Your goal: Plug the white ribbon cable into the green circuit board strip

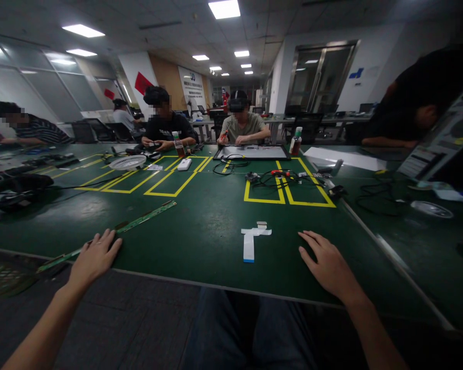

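Observation:
My left hand [95, 257] lies flat near the front edge of the green table [200, 216], fingers stretched out, resting on the near end of a long thin green circuit strip [146, 217] that runs diagonally up to the right. My right hand [326, 264] lies flat on the table too, fingers apart and holding nothing. Between the hands, closer to the right one, lies a white flat ribbon cable [250, 241] with a blue tip. My legs show below the table edge.
Yellow tape rectangles [289, 192] mark the tabletop, with tangled cables and small tools [278, 176] inside them. Across the table, other people work beside a flat panel [250, 152], bottles [296, 141] and a white fan grille [128, 162]. Another person sits at far right.

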Action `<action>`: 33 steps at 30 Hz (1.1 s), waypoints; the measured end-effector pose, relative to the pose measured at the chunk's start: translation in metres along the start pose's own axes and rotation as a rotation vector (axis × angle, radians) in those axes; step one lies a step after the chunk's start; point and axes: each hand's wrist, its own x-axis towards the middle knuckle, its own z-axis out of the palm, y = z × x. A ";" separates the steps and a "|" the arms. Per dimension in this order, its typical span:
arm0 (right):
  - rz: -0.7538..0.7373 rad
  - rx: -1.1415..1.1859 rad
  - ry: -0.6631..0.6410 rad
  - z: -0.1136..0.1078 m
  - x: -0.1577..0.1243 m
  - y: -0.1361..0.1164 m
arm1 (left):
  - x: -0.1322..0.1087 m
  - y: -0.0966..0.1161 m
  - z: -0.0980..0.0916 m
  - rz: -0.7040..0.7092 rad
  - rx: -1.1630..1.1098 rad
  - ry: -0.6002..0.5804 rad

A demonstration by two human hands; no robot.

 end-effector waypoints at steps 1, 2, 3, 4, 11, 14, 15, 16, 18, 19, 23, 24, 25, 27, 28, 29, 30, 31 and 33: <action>0.001 -0.006 -0.004 0.000 0.000 -0.001 | 0.001 -0.001 0.000 0.001 0.028 -0.038; 0.001 -0.011 -0.007 -0.001 0.000 -0.001 | 0.002 -0.001 0.001 0.011 0.059 -0.080; 0.001 -0.013 -0.010 -0.001 0.000 -0.001 | 0.004 -0.001 0.002 0.034 0.084 -0.121; 0.003 -0.012 -0.011 -0.001 0.000 -0.002 | 0.007 0.001 0.003 0.066 0.096 -0.157; -0.004 0.002 0.007 -0.001 0.000 -0.002 | 0.038 0.081 0.006 0.118 -0.050 -0.174; 0.000 0.009 0.000 0.000 0.000 -0.001 | 0.050 0.139 0.004 0.236 -0.135 -0.153; 0.003 0.011 -0.003 0.000 0.000 -0.001 | 0.053 0.159 0.004 0.284 -0.162 -0.149; 0.006 0.012 -0.007 0.000 0.000 -0.001 | 0.057 0.179 0.003 0.331 -0.190 -0.146; 0.012 0.014 -0.012 -0.001 0.000 -0.001 | 0.062 0.217 0.000 0.423 -0.239 -0.145; 0.014 0.015 -0.012 -0.001 -0.001 -0.002 | 0.065 0.235 -0.001 0.466 -0.260 -0.146; 0.020 0.016 -0.007 -0.002 0.000 -0.004 | 0.074 0.296 -0.006 0.606 -0.310 -0.157; 0.019 0.015 -0.008 -0.002 0.000 -0.005 | 0.076 0.308 -0.008 0.630 -0.320 -0.166; 0.018 0.015 -0.009 -0.002 0.000 -0.005 | 0.078 0.318 -0.009 0.650 -0.331 -0.174; 0.016 0.015 -0.011 -0.002 0.000 -0.005 | 0.080 0.334 -0.011 0.683 -0.353 -0.180; 0.017 0.017 -0.010 -0.002 0.000 -0.004 | 0.081 0.339 -0.011 0.700 -0.362 -0.181; 0.018 0.019 -0.008 -0.002 0.000 -0.004 | 0.081 0.344 -0.011 0.717 -0.369 -0.183; 0.019 0.023 -0.007 -0.002 0.000 -0.004 | 0.080 0.347 -0.011 0.732 -0.374 -0.186; 0.020 0.026 -0.007 -0.002 0.000 -0.004 | 0.079 0.349 -0.011 0.744 -0.378 -0.187; 0.021 0.030 -0.006 -0.003 0.000 -0.004 | 0.076 0.351 -0.010 0.752 -0.382 -0.183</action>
